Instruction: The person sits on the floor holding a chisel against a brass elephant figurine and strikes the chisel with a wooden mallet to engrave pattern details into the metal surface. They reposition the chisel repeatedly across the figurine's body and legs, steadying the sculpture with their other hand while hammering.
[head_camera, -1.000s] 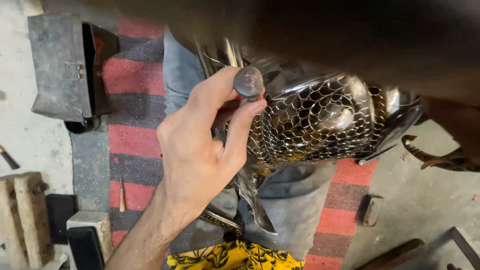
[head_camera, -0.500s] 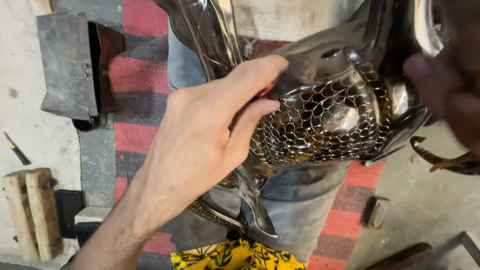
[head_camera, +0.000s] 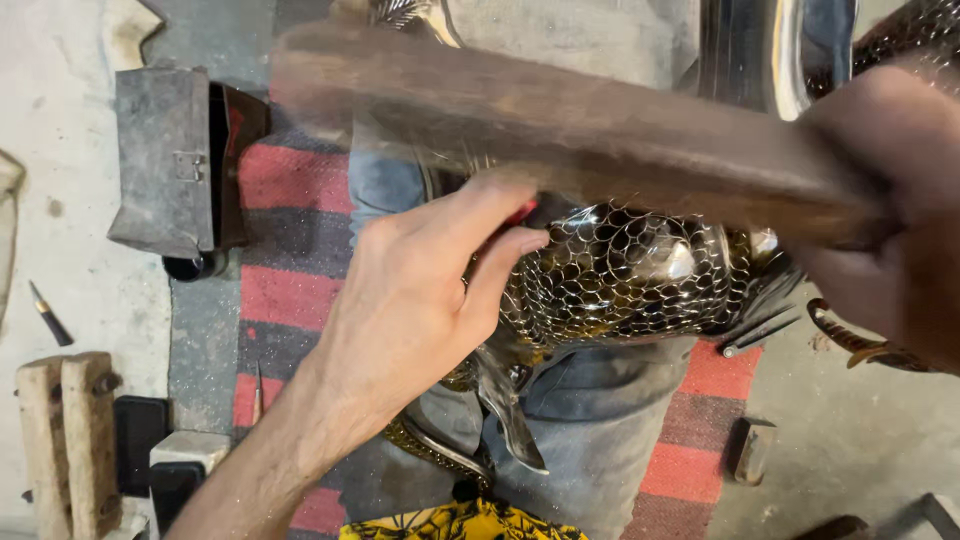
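A shiny metal piece covered in a fish-scale pattern (head_camera: 630, 280) lies across my lap on blue jeans (head_camera: 590, 420). My left hand (head_camera: 410, 310) grips its left end, fingers curled over the scales, with a bit of red showing under the fingertips. Thin pointed metal fins hang below it. My right hand (head_camera: 900, 200), blurred at the right edge, is closed around a long brown wooden handle (head_camera: 560, 130) that crosses the frame above the metal piece. The handle's far end is smeared by motion, so its head cannot be made out.
A grey metal box (head_camera: 165, 160) stands at the upper left on a red and grey striped rug (head_camera: 290, 180). Two wooden blocks (head_camera: 65, 440) and a small chisel (head_camera: 48, 315) lie on the concrete floor at left. A curved metal strip (head_camera: 850, 340) and a small block (head_camera: 752, 450) lie at right.
The wooden handle has swung into view across the top, held in my right hand. My left hand has shifted from holding a round-headed tool to gripping the scaled piece.
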